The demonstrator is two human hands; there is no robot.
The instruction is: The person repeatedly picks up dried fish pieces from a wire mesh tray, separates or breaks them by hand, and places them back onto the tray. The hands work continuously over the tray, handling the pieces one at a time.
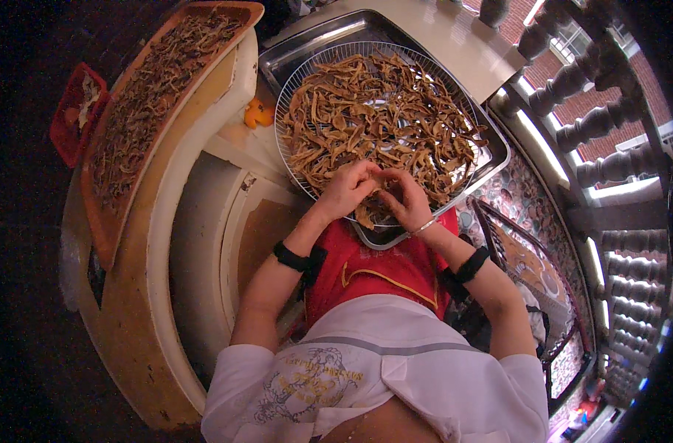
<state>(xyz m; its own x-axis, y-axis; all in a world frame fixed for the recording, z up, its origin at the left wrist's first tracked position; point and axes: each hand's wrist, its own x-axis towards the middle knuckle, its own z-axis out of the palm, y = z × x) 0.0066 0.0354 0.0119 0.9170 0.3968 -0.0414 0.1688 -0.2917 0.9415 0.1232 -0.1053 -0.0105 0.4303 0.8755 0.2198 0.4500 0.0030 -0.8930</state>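
My left hand (345, 192) and my right hand (410, 203) meet over the near edge of a round wire rack (279, 125). Their fingers are curled in a pinch, with the fingertips close together. Whatever lies between the fingertips is too small and too covered to make out. Brown, wrinkled dried strips (344, 96) are spread across the rack, and one curled piece (364, 216) shows just below my fingers. Beneath the rack is a shiny rectangular metal tray (274, 63), its near corner close to the red cloth on my lap.
On the left, a long orange tray (104, 232) of thinner brown strips rests on a worn cream-coloured curved surface (159, 199). Beyond it sits a red basket (65, 140). An orange object (259, 114) lies beside the metal tray. A stone balustrade (595, 125) runs along the right.
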